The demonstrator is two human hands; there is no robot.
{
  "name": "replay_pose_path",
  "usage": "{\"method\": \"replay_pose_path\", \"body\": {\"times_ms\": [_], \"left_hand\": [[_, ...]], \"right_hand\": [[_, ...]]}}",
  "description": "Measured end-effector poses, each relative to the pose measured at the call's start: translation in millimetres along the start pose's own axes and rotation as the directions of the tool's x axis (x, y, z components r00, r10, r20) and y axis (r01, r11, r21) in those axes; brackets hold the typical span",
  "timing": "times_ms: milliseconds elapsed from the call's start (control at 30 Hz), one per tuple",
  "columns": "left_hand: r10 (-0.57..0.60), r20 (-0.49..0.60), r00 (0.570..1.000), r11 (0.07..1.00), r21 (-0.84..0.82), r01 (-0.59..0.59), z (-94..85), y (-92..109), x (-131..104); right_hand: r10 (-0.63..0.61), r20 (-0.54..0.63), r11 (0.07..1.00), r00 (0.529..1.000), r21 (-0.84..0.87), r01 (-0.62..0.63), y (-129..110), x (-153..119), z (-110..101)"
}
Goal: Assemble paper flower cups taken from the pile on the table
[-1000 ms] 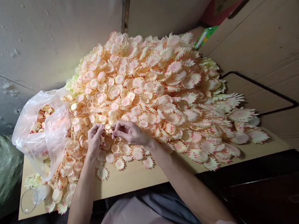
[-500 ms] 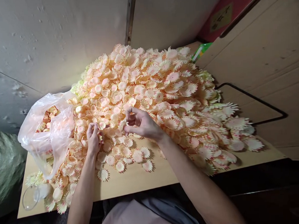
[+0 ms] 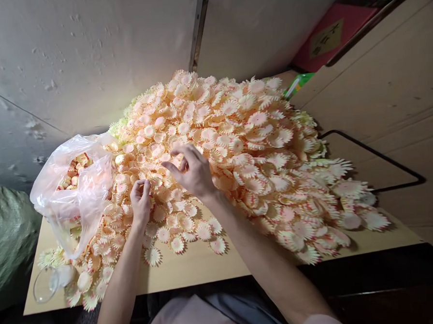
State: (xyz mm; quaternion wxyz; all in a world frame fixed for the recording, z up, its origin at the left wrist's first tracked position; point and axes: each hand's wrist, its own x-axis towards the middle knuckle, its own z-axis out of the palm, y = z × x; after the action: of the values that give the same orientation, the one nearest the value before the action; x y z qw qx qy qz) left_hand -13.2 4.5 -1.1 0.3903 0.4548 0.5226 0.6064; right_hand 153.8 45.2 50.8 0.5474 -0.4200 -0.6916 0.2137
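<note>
A large heap of pale pink and cream petal discs (image 3: 233, 146) with jagged, red-tipped edges covers much of the table. Over the heap's front left part, my left hand (image 3: 141, 197) is closed, its fingers pressed together; whatever they may hold is too small to make out. To its right my right hand (image 3: 191, 170) hovers above the discs, thumb and fingers apart, with nothing seen between them. Left of both hands lies a translucent plastic bag (image 3: 94, 187) with small red and cream pieces (image 3: 79, 164) showing inside.
A clear round container (image 3: 45, 285) stands at the table's (image 3: 193, 274) front left corner. Behind is a wall with a metal strip (image 3: 198, 32). Cardboard (image 3: 387, 100) with a black metal loop (image 3: 379, 154) rises at the right. A green sack (image 3: 10, 235) bulges at the left.
My right hand has moved up and its fingers have spread; the small disc that was at its fingertips is no longer seen there. The view has shifted slightly.
</note>
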Motion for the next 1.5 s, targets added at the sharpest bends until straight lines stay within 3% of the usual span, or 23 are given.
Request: {"method": "replay_pose_path", "body": {"times_ms": [33, 100, 167, 267, 367, 567, 700, 800, 900, 967, 1167, 1267, 1500], "left_hand": [[0.016, 0.002, 1.000, 1.000, 0.013, -0.016, -0.1, -1, 0], [0.034, 0.007, 0.999, 0.999, 0.023, -0.034, -0.9, -2, -1], [0.021, -0.005, 1.000, 1.000, 0.010, -0.021, -2.1, -3, -3], [0.000, -0.025, 1.000, 1.000, -0.019, 0.000, -3.8, -2, -3], [0.014, -0.035, 0.999, 0.999, -0.028, -0.015, -4.5, -2, -2], [-0.012, -0.026, 1.000, 0.999, 0.032, 0.013, -2.5, -4, -3], [-0.003, -0.017, 1.000, 0.999, 0.035, 0.003, -0.5, -2, -3], [-0.012, -0.004, 1.000, 1.000, -0.028, 0.012, -1.8, -1, 0], [-0.090, -0.077, 0.993, 0.987, -0.139, 0.079, -6.0, -3, 4], [-0.124, -0.107, 0.987, 0.981, -0.162, 0.106, -8.2, -4, 5], [0.077, -0.033, 0.996, 0.996, 0.042, -0.076, -5.1, -2, 2], [0.098, 0.007, 0.995, 0.991, 0.087, -0.098, -3.8, 0, 0], [0.104, 0.017, 0.994, 0.990, 0.090, -0.105, -5.0, 0, -1]], "right_hand": [[-0.028, 0.116, 0.998, 0.993, 0.066, 0.020, -2, -4, 3], [-0.078, 0.365, 0.984, 0.928, 0.176, 0.013, -2, -11, 11], [-0.043, 0.465, 0.979, 0.884, 0.196, -0.056, 3, -16, 19], [0.125, 0.417, 0.934, 0.900, 0.256, -0.248, 15, -20, 29], [0.181, 0.457, 0.859, 0.871, 0.358, -0.366, 22, -22, 32], [0.217, 0.445, 0.873, 0.869, 0.310, -0.376, 21, -22, 30], [0.172, 0.501, 0.873, 0.848, 0.321, -0.367, 20, -21, 27], [0.126, 0.530, 0.862, 0.839, 0.360, -0.356, 18, -20, 24], [0.113, 0.569, 0.821, 0.815, 0.409, -0.399, 16, -20, 21], [0.146, 0.540, 0.796, 0.829, 0.433, -0.423, 15, -20, 20], [0.220, 0.483, 0.778, 0.848, 0.437, -0.451, 20, -23, 24], [0.244, 0.448, 0.769, 0.860, 0.450, -0.453, 23, -24, 27], [0.294, 0.480, 0.685, 0.827, 0.498, -0.532, 23, -24, 26]]}}
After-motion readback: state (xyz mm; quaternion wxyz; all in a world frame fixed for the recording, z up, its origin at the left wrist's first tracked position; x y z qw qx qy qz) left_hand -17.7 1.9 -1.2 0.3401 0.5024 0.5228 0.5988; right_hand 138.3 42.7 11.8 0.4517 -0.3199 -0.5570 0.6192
